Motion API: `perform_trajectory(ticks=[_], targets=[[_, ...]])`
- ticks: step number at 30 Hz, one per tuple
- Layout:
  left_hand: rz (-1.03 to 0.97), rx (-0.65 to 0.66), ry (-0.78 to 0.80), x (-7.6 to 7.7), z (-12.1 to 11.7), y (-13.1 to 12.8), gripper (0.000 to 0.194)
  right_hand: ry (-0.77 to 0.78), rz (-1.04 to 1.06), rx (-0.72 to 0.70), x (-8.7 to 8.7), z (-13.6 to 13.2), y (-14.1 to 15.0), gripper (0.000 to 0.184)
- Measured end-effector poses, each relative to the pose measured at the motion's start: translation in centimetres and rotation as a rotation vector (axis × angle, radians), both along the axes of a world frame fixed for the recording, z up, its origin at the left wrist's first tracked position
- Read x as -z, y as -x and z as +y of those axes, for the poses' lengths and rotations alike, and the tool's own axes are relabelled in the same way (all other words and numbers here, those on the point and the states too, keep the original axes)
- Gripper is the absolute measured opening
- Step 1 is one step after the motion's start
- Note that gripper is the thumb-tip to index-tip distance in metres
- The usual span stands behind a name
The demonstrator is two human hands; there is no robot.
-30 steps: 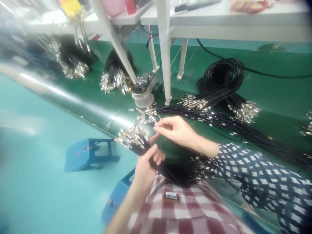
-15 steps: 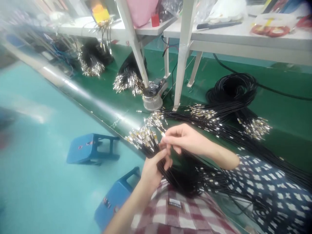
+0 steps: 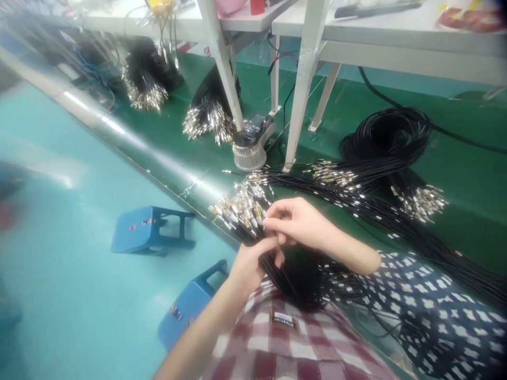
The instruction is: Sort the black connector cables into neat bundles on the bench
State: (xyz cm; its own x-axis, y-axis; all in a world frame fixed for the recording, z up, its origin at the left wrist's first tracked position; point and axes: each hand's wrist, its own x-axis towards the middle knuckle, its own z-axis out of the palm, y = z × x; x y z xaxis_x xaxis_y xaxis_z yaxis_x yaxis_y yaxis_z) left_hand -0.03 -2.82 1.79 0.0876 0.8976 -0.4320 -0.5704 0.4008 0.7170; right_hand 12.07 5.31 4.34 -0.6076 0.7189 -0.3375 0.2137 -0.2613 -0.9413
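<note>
My left hand (image 3: 253,261) is wrapped round a thick bundle of black cables (image 3: 283,282) just below their ends. Silvery and yellowish connector tips (image 3: 240,211) fan out above that grip, toward the upper left. Close against the bundle's right side, my right hand (image 3: 295,221) pinches a cable end with thumb and forefinger, near the other tips. Its remaining fingers are curled and partly hidden. Lower down, the bundle loops over my lap and the checked apron (image 3: 273,348).
More black cables (image 3: 380,216) lie across the green work surface (image 3: 455,169), with a coil (image 3: 388,137) behind. A round grey device (image 3: 249,153) stands by the white shelf legs (image 3: 304,89). Two blue stools (image 3: 137,229) are on the floor at left.
My right hand has brought the pinched cable end down and in against the bundle in my left hand. The view has tilted slightly downward.
</note>
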Motion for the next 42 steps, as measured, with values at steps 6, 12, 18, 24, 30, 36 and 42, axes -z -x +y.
perform_trajectory(ticks=[6, 12, 18, 24, 30, 36, 42], targets=[[-0.011, -0.012, 0.184, 0.7, 0.6, 1.4, 0.017, -0.098, -0.001, -0.126, -0.2, 1.6, 1.0, 0.016], [-0.146, 0.076, 0.131, 2.2, 0.5, 2.6, 0.026, -0.324, -0.529, -0.024, 6.4, 6.6, -0.6, 0.021], [-0.208, -0.099, 0.219, 3.4, 0.5, 2.5, 0.033, -0.292, -0.838, -0.032, 15.6, 4.9, -1.2, 0.02], [-0.182, -0.107, 0.257, 3.4, 1.0, 2.6, 0.032, -0.25, -0.71, 0.011, 15.0, 4.1, -3.1, 0.005], [-0.154, -0.086, 0.206, 3.3, 1.3, 2.2, 0.031, -0.126, -0.345, 0.042, 11.9, 1.8, -6.3, 0.029], [-0.11, -0.109, 0.16, 2.9, 1.3, 1.6, 0.01, 0.047, -0.066, 0.075, 9.6, -1.0, -8.6, 0.039], [-0.063, -0.122, 0.113, 2.5, 1.4, 0.9, 0.031, 0.089, -0.024, 0.001, 8.0, -2.5, -10.0, 0.038]])
